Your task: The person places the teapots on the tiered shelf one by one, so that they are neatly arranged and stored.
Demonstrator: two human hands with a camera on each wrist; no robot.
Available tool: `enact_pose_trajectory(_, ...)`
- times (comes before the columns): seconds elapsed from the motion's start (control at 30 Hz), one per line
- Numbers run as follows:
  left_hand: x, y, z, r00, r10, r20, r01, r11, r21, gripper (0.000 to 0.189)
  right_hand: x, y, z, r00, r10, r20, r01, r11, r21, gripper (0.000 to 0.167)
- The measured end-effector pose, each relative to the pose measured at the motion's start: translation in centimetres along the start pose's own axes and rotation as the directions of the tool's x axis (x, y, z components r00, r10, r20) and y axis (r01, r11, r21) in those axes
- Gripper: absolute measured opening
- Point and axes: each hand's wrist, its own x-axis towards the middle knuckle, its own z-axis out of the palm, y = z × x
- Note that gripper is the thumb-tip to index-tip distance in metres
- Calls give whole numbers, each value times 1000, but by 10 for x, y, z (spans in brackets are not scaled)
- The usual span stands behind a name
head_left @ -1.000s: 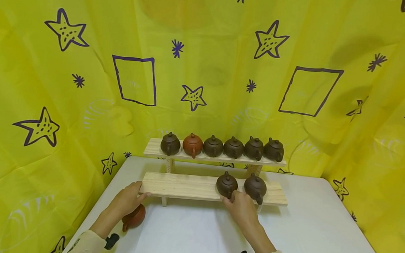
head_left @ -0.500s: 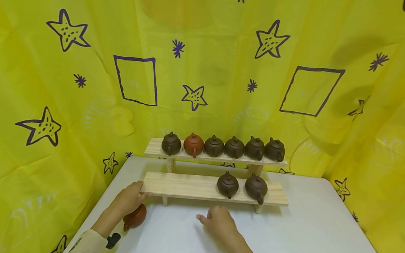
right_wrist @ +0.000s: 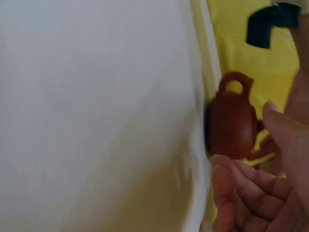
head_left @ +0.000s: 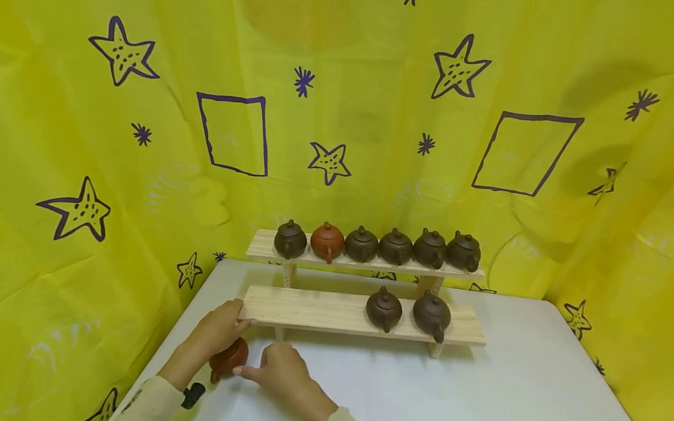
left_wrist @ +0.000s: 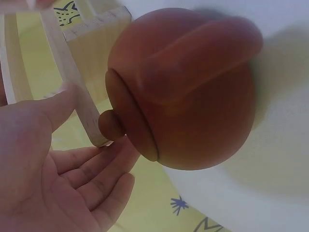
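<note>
At the left end of the lower wooden shelf (head_left: 301,307), my left hand (head_left: 217,329) holds the board's corner, thumb against its front edge. In the left wrist view, that thumb and the fingers lie on either side of the board. A reddish-brown teapot (head_left: 229,359) with a knobbed lid stands on the white table below this hand, partly hidden by it. My right hand (head_left: 283,371) is just right of this teapot, thumb stretched out towards it and fingers loosely bent. Nothing is in the right hand; whether the thumb touches the teapot I cannot tell.
Two dark brown teapots, one mid-board (head_left: 384,309) and one further right (head_left: 432,315), stand on the lower shelf. The upper shelf (head_left: 261,244) bears a row of several dark teapots and one red teapot (head_left: 327,241). A yellow patterned curtain (head_left: 365,141) surrounds the white table (head_left: 513,373).
My right hand has let go of the dark teapot on the lower shelf and moved left and down to the red teapot. My left hand has stayed at the shelf's end.
</note>
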Motion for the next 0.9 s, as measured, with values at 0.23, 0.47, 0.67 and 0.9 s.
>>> enact_pose_trajectory(0.23,1,0,1,1000,-3,-9,3,1000,1,39,11,-27,31,999,41,-10,-42,992,-123,58)
enact_pose_trajectory(0.47,3,2,3,1000,-3,-5,3,1000,-11,37,11,-36,36,994,108,-24,-111,969,-219,52)
enact_pose_trajectory(0.67,3,2,2,1000,-8,0,8,1000,-4,36,6,-41,23,996,85,17,-76,955,-287,37)
enact_pose_trajectory(0.9,1,5,-1,1000,-12,1,12,1000,-10,35,6,-43,19,996,61,69,-24,893,-449,30)
